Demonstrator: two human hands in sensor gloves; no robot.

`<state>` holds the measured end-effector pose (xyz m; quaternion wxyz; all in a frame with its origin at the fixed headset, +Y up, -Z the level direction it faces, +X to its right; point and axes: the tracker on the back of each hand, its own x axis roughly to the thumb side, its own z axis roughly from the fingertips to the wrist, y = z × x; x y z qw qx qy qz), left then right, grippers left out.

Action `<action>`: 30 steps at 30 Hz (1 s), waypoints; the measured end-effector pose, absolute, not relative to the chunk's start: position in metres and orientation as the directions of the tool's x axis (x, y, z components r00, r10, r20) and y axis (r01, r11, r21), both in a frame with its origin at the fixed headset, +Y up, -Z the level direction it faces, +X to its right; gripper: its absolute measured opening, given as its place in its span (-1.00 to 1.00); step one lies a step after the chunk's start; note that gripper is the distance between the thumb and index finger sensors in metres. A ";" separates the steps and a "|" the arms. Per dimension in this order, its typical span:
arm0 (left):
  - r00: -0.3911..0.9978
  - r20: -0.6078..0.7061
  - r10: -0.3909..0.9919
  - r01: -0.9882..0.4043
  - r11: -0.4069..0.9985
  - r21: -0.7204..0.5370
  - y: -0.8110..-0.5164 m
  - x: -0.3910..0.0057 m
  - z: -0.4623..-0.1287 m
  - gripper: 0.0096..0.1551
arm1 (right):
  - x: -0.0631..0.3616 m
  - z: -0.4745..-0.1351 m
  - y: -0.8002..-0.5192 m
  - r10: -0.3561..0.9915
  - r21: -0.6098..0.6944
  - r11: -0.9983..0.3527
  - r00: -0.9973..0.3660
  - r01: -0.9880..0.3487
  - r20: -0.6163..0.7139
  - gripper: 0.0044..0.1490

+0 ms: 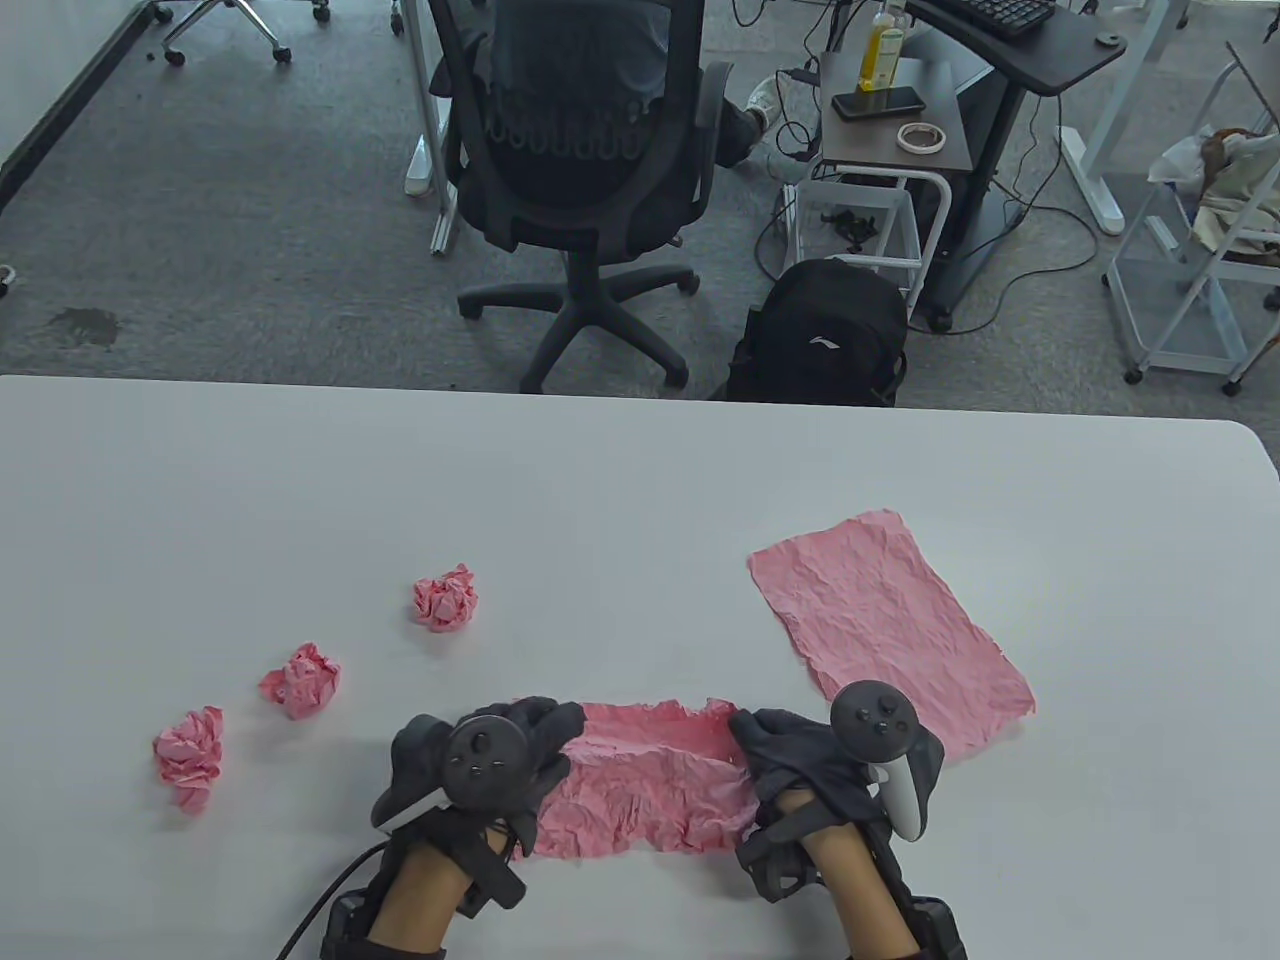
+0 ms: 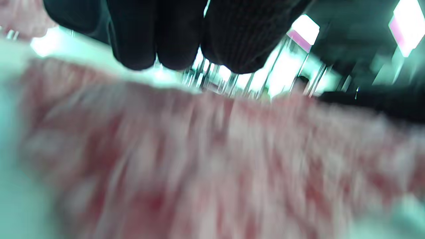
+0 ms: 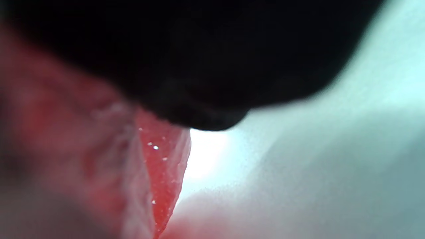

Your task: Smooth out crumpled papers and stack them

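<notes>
White table (image 1: 640, 470) is lying bare beyond both hands; left hand (image 1: 490, 755) and right hand (image 1: 820, 760) are pressing flat-fingered on half-spread pink paper (image 1: 650, 790) near its front edge.

Two gloved hands reach in side by side, palms down, a tracker strapped to each. The left hand (image 1: 500, 750) and right hand (image 1: 800, 760) lie low, fingers extended forward.
</notes>
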<state>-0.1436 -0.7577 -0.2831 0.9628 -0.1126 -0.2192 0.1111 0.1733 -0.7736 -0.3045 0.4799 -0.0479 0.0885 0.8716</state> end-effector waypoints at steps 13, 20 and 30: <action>0.901 0.375 0.218 0.011 0.853 -0.522 -0.782 -0.144 -0.283 0.21 | 0.177 -0.296 -0.729 0.620 -0.168 -0.749 -0.767 -0.641 0.163 -0.49; 0.906 0.386 0.174 0.070 0.837 -0.542 -0.787 -0.133 -0.281 0.34 | 0.058 -0.271 -0.757 0.371 0.245 -0.928 -0.769 -0.282 0.521 -0.27; 0.882 0.318 0.349 -0.095 0.790 -0.605 -0.786 -0.152 -0.286 -0.03 | 0.116 -0.312 -0.787 0.401 0.420 -0.848 -0.909 -0.323 0.112 -0.17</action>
